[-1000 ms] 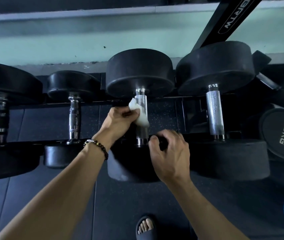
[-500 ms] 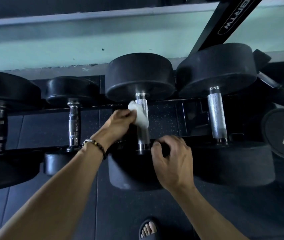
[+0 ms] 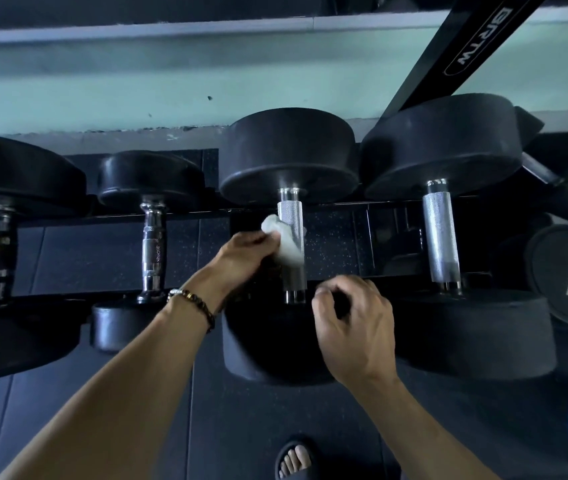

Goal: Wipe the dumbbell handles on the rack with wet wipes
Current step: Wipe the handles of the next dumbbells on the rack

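Both forearms bare, no sleeves in view. Beaded bracelet (image 3: 195, 304) on left wrist, dark beads with gold-toned metal links. Right wrist unadorned. Dark open-toed slide sandal (image 3: 295, 458) on one foot, toes showing.

White wipe (image 3: 284, 242) — knurled silver handle (image 3: 291, 223)

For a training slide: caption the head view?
Left hand rubs wet wipe on dumbbell handle; right hand steadies it.

Knurled shiny metal handle (image 3: 291, 220) — matt black rubber heads (image 3: 287, 154), soft white wipe (image 3: 281, 237)
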### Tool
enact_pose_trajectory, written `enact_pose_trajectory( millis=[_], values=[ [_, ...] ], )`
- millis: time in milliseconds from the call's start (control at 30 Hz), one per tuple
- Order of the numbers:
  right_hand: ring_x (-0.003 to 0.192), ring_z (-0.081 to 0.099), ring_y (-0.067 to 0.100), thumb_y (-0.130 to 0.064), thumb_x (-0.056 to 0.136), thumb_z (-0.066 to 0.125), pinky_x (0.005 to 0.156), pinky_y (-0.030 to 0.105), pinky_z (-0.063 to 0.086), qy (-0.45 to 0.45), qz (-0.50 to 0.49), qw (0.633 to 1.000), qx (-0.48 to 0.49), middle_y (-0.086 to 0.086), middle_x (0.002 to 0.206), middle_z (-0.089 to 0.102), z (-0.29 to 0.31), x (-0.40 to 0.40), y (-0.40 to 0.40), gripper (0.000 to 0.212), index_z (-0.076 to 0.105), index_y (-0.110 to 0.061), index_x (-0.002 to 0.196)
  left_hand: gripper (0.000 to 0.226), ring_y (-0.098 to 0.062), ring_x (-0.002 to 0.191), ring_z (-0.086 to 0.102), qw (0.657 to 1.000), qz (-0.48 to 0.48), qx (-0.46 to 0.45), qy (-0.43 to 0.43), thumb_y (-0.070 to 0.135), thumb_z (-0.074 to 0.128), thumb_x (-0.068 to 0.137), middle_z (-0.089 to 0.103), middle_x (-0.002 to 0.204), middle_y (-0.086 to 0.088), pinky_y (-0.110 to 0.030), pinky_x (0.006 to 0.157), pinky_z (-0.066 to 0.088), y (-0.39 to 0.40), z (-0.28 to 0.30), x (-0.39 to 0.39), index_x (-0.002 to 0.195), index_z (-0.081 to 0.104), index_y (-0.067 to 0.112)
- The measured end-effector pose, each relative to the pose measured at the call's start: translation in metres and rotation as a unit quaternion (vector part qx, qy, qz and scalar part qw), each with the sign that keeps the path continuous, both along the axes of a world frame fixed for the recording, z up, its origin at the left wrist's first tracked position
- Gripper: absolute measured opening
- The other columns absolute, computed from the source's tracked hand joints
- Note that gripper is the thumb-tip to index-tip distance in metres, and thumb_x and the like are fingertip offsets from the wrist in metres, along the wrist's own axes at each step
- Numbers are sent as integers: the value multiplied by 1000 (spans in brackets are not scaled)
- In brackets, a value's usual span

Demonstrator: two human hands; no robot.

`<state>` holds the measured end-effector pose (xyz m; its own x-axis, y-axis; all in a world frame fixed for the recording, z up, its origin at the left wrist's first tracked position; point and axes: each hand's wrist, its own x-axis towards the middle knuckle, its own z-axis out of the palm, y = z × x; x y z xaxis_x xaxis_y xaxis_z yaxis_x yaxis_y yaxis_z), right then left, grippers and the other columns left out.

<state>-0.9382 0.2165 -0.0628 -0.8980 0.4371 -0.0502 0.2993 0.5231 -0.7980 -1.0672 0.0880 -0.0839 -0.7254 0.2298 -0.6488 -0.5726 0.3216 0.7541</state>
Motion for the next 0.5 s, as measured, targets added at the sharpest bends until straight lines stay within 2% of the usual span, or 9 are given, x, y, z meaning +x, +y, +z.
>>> enact_pose_trajectory(
  millis=[100, 167, 200, 233, 267, 333, 367, 433, 500],
  values=[
    [78, 58, 12, -41, 82, 41, 79, 50, 51, -15, 10, 1000, -1, -14, 72, 63, -1, 0, 1, 32, 63, -21, 70, 25, -18, 77, 74, 997, 49, 64, 13, 18, 52, 103, 77, 91, -9, -28, 65, 59, 20, 5, -22, 95, 74, 8],
    [78, 58, 12, -40, 82, 41, 78, 50, 51, -15, 12, 1000, 3, -14, 72, 63, 0, 0, 1, 32, 64, -20, 70, 24, -18, 82, 74, 996, 60, 52, 47, 18, 53, 103, 76, 92, -10, -30, 75, 60, 28, 6, -22, 94, 74, 9],
    [77, 58, 13, -39, 81, 41, 78, 50, 51, -11, 10, 1000, 5, -14, 72, 63, 0, 0, 2, 31, 63, -20, 70, 23, -13, 79, 72, 996, 44, 25, 68, 18, 53, 103, 74, 89, -8, -25, 78, 58, 26, 4, -19, 93, 72, 10],
    [77, 58, 13, -39, 81, 42, 78, 51, 51, -8, 8, 1000, 4, -14, 71, 63, -1, 0, 2, 30, 62, -21, 69, 24, -9, 74, 69, 996, 5, -11, 86, 19, 52, 103, 72, 85, -5, -20, 74, 55, 18, 3, -12, 92, 71, 10],
    [78, 58, 14, -39, 80, 42, 78, 51, 51, -6, 6, 1000, 0, -14, 72, 63, 0, 0, 1, 29, 62, -21, 69, 27, -9, 71, 64, 994, -44, -44, 94, 22, 51, 103, 69, 81, -3, -21, 70, 52, 8, 2, -4, 90, 71, 9],
    [80, 58, 14, -39, 80, 42, 78, 51, 51, -4, 5, 1000, -6, -14, 73, 63, 1, 0, 0, 27, 61, -23, 69, 37, -12, 61, 56, 985, -133, -81, 78, 26, 51, 103, 61, 65, 4, -27, 59, 45, -6, 4, 7, 71, 67, 17],
    [80, 58, 14, -39, 80, 42, 78, 51, 51, -3, 5, 1000, -6, -15, 73, 63, 0, 0, 1, 28, 61, -22, 69, 41, -11, 54, 51, 983, -142, -88, 70, 27, 51, 102, 55, 56, 9, -26, 54, 41, -7, 6, 7, 63, 62, 18],
    [80, 59, 14, -39, 81, 41, 77, 50, 51, -8, 7, 1000, -2, -14, 74, 64, -1, 0, 1, 31, 63, -19, 70, 40, -11, 49, 47, 993, -71, -75, 64, 23, 53, 99, 49, 48, 10, -22, 49, 38, 3, 6, -7, 60, 57, 17],
    [79, 60, 17, -38, 82, 41, 74, 49, 51, -11, 7, 1000, 8, -10, 73, 66, -2, 0, 2, 35, 65, -15, 71, 32, -19, 57, 47, 998, 34, -16, 54, 25, 58, 90, 50, 54, 1, -27, 56, 38, 19, 4, -26, 62, 55, 10]
  ],
)
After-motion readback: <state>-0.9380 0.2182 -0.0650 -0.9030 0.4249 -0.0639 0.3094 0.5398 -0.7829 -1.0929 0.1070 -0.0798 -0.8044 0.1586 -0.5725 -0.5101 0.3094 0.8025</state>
